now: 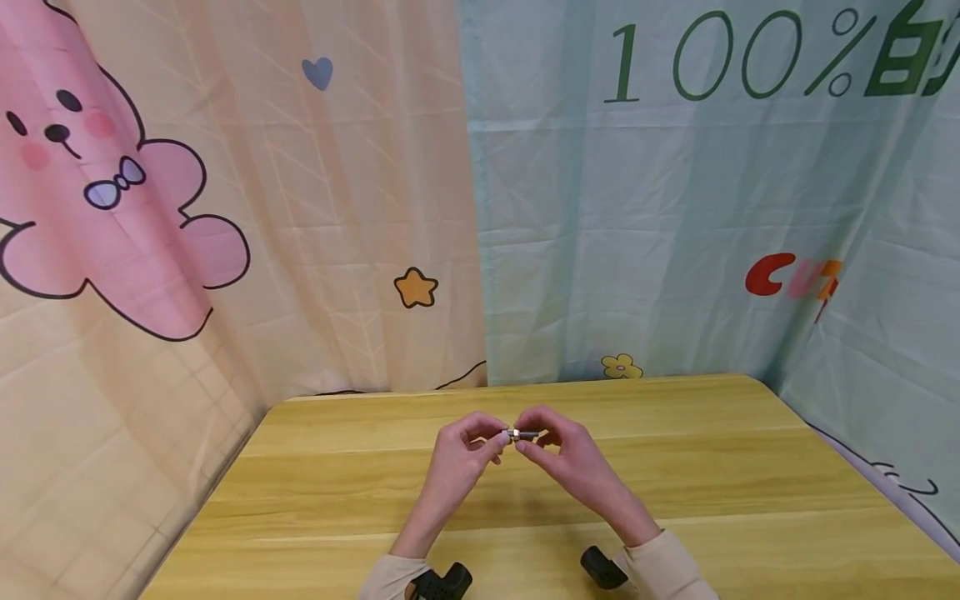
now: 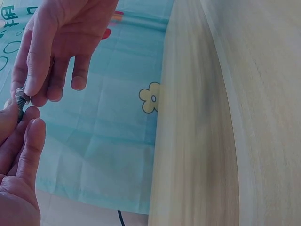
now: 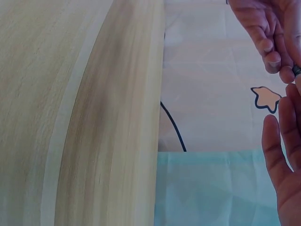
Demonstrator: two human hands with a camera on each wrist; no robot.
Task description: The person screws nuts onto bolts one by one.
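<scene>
A small metal bolt point(image 1: 528, 435), with what looks like a nut on its thread, is held level between both hands above the table. My left hand point(image 1: 459, 454) pinches its left end between thumb and fingertips. From the other side, my right hand point(image 1: 567, 457) has thumb and index finger at the bolt, pinching around the nut-like part. In the left wrist view the threaded shank point(image 2: 21, 101) shows between the two hands' fingertips. Only a dark sliver of the bolt point(image 3: 297, 70) appears at the edge of the right wrist view. Fingers cover both its ends in part.
Below the hands lies a wood-grain table point(image 1: 337, 500). Printed cloth hangs behind it, peach point(image 1: 360, 208) on the left and pale blue-green point(image 1: 637, 233) on the right. Black wrist devices point(image 1: 602, 568) sit near both cuffs.
</scene>
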